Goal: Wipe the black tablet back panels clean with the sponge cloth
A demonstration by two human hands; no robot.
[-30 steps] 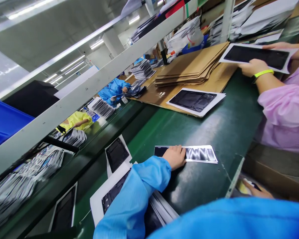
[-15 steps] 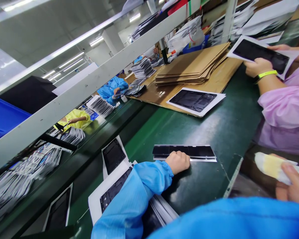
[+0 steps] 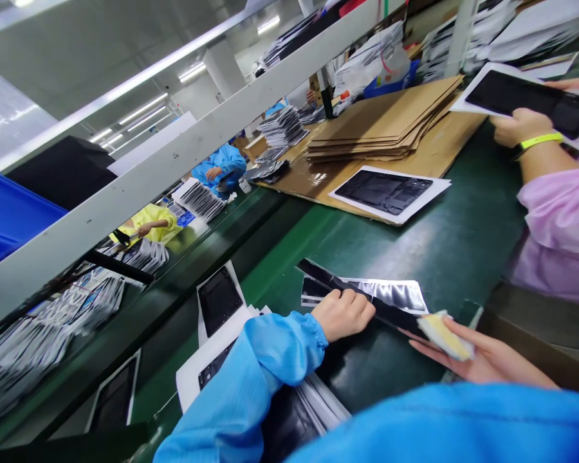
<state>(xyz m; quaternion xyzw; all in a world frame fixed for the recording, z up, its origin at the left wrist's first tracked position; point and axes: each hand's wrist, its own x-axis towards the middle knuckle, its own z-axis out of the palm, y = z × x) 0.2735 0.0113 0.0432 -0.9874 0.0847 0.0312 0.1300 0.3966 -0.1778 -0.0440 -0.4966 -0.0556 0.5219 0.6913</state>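
Observation:
My left hand is closed on the near edge of a long black strip and lifts it off a second glossy strip lying on the green belt. My right hand comes in from the right with a small yellow-and-white pad pinched under its thumb, close to the strip's right end. Below my left sleeve lie white sheets carrying black panels.
A person in a pink sleeve at the right holds a black panel on white backing. Another such panel lies on cardboard at the back. A grey rail crosses overhead. More panels sit on the lower belt.
My left hand has raised the black strip's left end off the belt. My right hand has come forward with the pad to the strip's right end.

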